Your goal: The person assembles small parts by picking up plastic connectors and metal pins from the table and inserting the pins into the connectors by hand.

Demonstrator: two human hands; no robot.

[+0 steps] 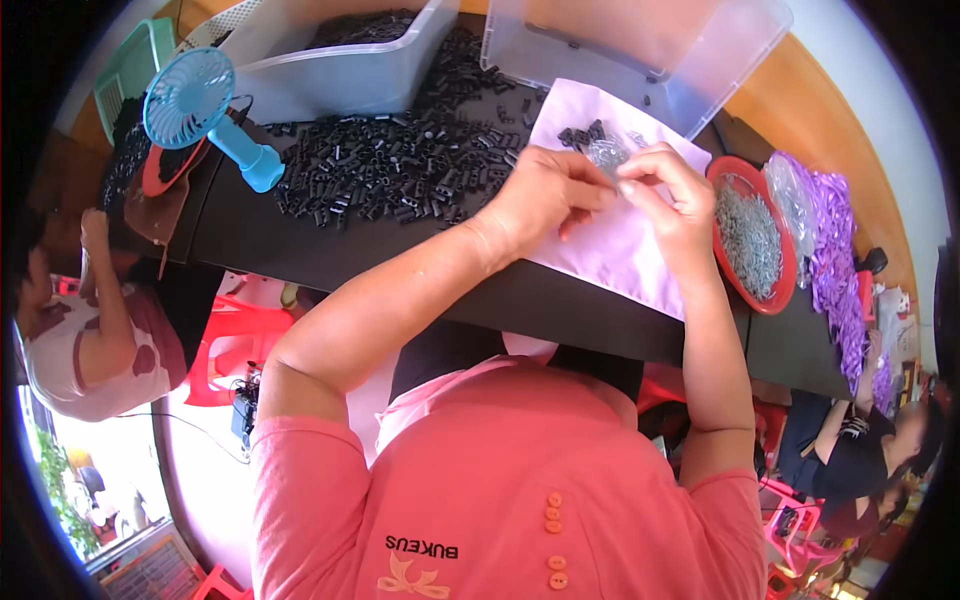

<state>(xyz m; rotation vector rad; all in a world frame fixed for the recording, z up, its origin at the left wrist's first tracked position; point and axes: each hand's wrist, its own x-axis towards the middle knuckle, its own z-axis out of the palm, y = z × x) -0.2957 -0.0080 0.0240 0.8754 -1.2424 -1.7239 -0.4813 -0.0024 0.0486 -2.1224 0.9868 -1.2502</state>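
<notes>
Above a pale pink cloth (592,262) my two hands meet, fingertips close together. My left hand (556,192) is closed, thumb and fingers bent inward. My right hand (676,196) pinches thumb against forefinger. Whatever they hold is too small to make out. Just beyond the fingers, a little pile of clear pieces (606,152) lies on the cloth, with a few black pieces (580,134) beside it. A wide heap of small black tube-like parts (390,172) covers the dark table to the left. Right of the cloth stands a red bowl (716,180) full of small silvery metal parts (752,240).
A blue handheld fan (190,95) stands at the left. Behind the heap are a translucent bin (320,90) holding black parts and another clear bin (690,60). Purple strips (830,260) hang over the right edge. One person (95,340) sits left, another (870,440) right.
</notes>
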